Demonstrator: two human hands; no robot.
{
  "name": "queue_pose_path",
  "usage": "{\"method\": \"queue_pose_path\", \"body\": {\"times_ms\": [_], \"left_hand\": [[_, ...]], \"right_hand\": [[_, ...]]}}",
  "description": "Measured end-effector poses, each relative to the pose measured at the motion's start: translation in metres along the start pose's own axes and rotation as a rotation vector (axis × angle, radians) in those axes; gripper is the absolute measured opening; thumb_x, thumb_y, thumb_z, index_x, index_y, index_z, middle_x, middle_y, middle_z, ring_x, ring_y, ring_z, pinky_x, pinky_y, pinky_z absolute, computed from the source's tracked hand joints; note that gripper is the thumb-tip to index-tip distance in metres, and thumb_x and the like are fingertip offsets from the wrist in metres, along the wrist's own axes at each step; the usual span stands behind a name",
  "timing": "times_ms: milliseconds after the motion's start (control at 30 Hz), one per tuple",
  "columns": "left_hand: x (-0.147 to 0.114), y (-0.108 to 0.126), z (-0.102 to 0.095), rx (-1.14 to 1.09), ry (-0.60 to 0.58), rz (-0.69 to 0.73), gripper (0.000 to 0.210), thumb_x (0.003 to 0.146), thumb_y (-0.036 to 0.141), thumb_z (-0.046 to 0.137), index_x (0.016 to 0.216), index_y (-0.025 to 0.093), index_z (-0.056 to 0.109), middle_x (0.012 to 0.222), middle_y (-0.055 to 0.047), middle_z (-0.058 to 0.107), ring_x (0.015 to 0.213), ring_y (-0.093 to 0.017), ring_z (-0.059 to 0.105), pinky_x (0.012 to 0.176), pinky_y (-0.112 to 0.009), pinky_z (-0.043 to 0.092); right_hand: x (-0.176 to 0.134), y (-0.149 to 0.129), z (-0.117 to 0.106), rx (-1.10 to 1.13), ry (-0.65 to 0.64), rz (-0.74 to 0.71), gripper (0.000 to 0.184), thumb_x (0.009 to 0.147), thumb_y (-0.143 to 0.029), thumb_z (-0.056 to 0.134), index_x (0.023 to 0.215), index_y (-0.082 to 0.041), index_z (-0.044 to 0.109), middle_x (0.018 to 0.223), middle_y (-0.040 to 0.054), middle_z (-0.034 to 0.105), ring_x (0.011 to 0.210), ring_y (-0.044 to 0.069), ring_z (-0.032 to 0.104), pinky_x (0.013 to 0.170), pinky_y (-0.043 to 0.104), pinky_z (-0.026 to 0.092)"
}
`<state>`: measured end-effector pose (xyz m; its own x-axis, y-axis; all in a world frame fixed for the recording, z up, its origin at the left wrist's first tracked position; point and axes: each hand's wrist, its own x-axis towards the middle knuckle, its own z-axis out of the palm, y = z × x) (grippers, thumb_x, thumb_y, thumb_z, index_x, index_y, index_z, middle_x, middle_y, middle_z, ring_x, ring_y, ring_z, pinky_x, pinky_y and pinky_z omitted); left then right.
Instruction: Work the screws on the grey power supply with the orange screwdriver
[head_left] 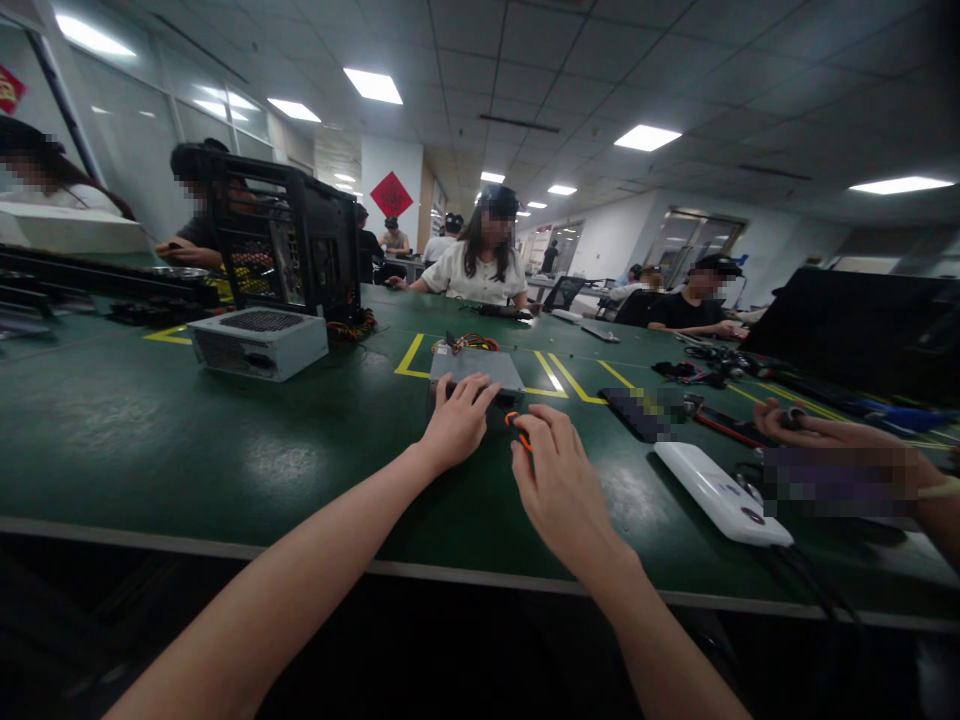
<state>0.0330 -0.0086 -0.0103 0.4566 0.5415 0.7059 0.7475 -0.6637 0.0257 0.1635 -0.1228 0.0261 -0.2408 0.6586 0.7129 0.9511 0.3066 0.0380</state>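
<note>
A grey computer power supply (484,370) sits on the green table in front of me, with a bundle of coloured cables at its far side. My left hand (457,420) rests on its top near edge, fingers spread and not wrapped round it. Just right of it, my right hand (559,470) is closed on an orange and black screwdriver (517,428). The handle shows at the fingertips, by the supply's near right corner. Its tip is hidden from me.
Another power supply (259,345) stands to the left, before an open black computer case (289,240). On the right lie a dark phone (637,413) and a white power bank (720,495) with a cable. A co-worker's hand (825,435) reaches in there. Another person (484,260) sits opposite.
</note>
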Motion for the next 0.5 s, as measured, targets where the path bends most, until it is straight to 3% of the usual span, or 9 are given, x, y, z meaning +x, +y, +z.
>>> {"method": "queue_pose_path", "body": {"times_ms": [67, 233, 400, 500], "left_hand": [[0.0003, 0.0003, -0.0006, -0.002, -0.001, 0.002, 0.049, 0.080, 0.010, 0.040, 0.128, 0.021, 0.040, 0.132, -0.010, 0.046, 0.127, -0.022, 0.036, 0.107, -0.050, 0.015], [0.0011, 0.0007, -0.0013, -0.004, -0.002, -0.004, 0.049, 0.080, 0.011, 0.041, 0.128, 0.021, 0.040, 0.132, -0.010, 0.046, 0.127, -0.022, 0.036, 0.107, -0.050, 0.015], [0.0010, 0.0015, -0.0014, -0.014, -0.004, -0.007, 0.049, 0.080, 0.011, 0.040, 0.128, 0.021, 0.040, 0.131, -0.010, 0.047, 0.127, -0.022, 0.036, 0.107, -0.050, 0.015], [0.0013, 0.0019, -0.0017, -0.015, -0.010, -0.012, 0.049, 0.080, 0.011, 0.040, 0.128, 0.021, 0.041, 0.131, -0.010, 0.047, 0.126, -0.023, 0.037, 0.107, -0.050, 0.015]], "right_hand": [[-0.0017, -0.0014, 0.0009, -0.002, -0.023, -0.063, 0.024, 0.089, -0.019, 0.038, 0.112, -0.015, 0.047, 0.112, 0.0118, 0.055, 0.099, 0.022, 0.055, 0.080, 0.033, 0.048], [-0.0015, -0.0010, 0.0028, -0.078, 0.012, 0.082, 0.024, 0.092, -0.033, 0.036, 0.101, -0.018, 0.051, 0.088, 0.0060, 0.060, 0.065, 0.016, 0.058, 0.052, 0.026, 0.044], [-0.0025, -0.0031, -0.0011, -0.014, -0.017, -0.022, 0.021, 0.089, -0.022, 0.038, 0.107, -0.017, 0.049, 0.108, 0.0116, 0.056, 0.093, 0.021, 0.057, 0.073, 0.031, 0.048], [-0.0028, -0.0031, -0.0014, -0.061, -0.035, 0.011, 0.021, 0.091, -0.023, 0.035, 0.104, -0.017, 0.050, 0.097, 0.0085, 0.059, 0.077, 0.018, 0.059, 0.063, 0.029, 0.048]]}}
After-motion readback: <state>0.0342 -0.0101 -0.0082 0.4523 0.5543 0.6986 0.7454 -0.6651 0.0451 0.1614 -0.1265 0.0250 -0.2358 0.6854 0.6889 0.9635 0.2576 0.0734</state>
